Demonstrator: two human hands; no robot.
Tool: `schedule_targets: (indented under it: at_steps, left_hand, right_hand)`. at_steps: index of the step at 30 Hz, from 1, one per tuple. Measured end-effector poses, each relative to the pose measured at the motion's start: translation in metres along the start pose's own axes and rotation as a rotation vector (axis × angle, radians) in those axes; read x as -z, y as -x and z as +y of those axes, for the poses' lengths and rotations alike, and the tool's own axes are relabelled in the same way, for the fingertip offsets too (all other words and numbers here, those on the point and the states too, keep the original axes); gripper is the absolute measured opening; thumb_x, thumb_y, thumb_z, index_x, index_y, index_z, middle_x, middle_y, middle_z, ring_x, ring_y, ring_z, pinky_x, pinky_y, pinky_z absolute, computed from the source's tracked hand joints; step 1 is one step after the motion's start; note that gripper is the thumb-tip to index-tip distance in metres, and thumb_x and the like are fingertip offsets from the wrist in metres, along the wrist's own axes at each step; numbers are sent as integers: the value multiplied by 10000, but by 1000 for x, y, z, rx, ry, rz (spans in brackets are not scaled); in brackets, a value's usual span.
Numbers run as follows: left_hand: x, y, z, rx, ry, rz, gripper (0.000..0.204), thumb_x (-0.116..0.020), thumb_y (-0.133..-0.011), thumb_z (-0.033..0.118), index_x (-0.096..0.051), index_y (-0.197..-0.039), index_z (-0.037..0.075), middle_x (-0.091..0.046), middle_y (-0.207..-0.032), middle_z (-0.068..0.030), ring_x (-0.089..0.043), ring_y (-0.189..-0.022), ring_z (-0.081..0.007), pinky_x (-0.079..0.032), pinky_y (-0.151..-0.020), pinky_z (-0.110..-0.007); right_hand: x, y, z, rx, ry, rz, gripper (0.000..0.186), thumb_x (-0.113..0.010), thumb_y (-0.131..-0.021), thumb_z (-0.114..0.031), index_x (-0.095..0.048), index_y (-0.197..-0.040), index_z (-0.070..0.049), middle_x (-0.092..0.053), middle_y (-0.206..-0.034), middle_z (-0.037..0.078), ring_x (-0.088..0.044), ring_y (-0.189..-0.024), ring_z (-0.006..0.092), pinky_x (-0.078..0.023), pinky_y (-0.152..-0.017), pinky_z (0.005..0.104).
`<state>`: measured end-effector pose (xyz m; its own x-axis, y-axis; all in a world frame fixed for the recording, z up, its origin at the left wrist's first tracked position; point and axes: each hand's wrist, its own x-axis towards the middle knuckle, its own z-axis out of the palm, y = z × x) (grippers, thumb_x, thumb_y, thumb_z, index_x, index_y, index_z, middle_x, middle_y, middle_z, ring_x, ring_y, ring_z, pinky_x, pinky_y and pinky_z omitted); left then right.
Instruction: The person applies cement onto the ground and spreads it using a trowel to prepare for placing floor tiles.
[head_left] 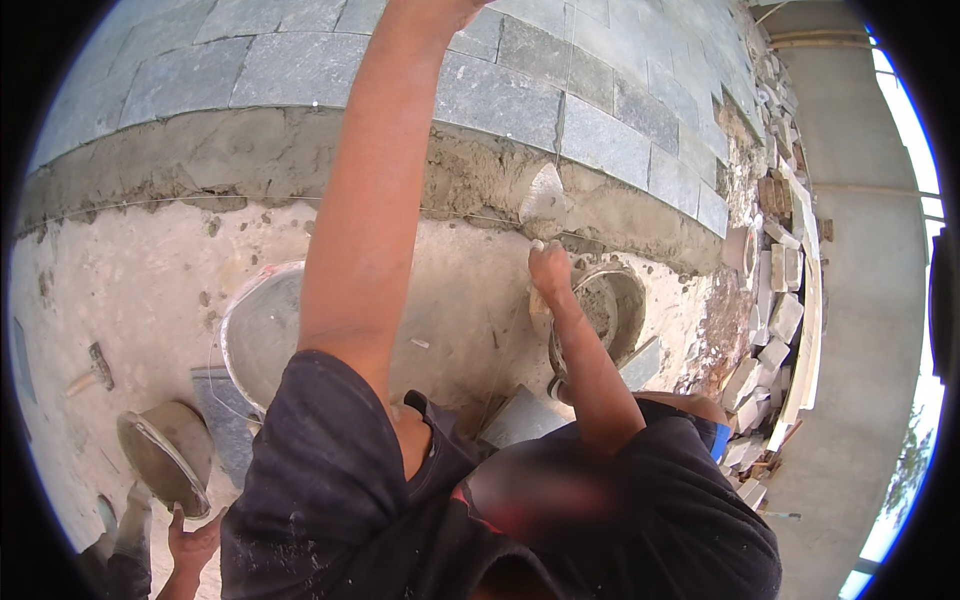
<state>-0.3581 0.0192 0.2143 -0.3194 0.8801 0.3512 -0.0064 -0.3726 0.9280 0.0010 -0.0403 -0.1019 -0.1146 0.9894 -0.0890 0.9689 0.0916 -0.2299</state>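
My left arm reaches up across the view, and my left hand [455, 12] lies at the top edge over the grey stone slabs [500, 92], its fingers mostly cut off. My right hand [549, 268] is closed on a trowel [545, 195], whose pale blade rests against the mortar band [460, 170] below the slabs. A thin string runs along that band, and another hangs down over the slabs near the blade. Just right of my right wrist sits a round bucket [630, 295] with wet mortar inside.
A large basin [260, 330] sits left. At lower left a co-worker's hand [190, 545] grips a grey bucket [155, 445], near a hammer [98, 368]. Loose slabs [520, 418] lie below me. Rubble and boards [775, 330] line the right, beside a concrete wall [870, 300].
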Motion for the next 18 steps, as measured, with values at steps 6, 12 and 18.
schedule_targets:
  at_steps: [6,12,18]
  left_hand:
    - [9,0,11,-18,32,44,350,-601,-907,274,-679,-1013,-50,-683,-866,-104,-631,-768,-144,-511,-711,-274]
    - [8,5,10,-22,26,18,348,-606,-903,275,-682,-1030,-39,-680,-863,-108,-626,-763,-144,-513,-709,-274]
    - [14,1,7,-45,48,62,345,-612,-893,276,-684,-1032,-32,-679,-858,-103,-623,-757,-140,-512,-702,-271]
  right_hand:
    - [-40,0,49,475,-362,79,274,-520,-904,-256,-553,-1013,-7,-572,-754,217,-547,-597,372,-478,-552,423]
    - [34,42,-74,62,-281,-191,330,-464,-912,-203,-514,-1146,24,-632,-940,296,-605,-929,472,-476,-797,493]
    - [54,27,-97,-10,88,-262,407,-556,-879,-241,-478,-1177,24,-634,-976,325,-624,-914,471,-491,-836,525]
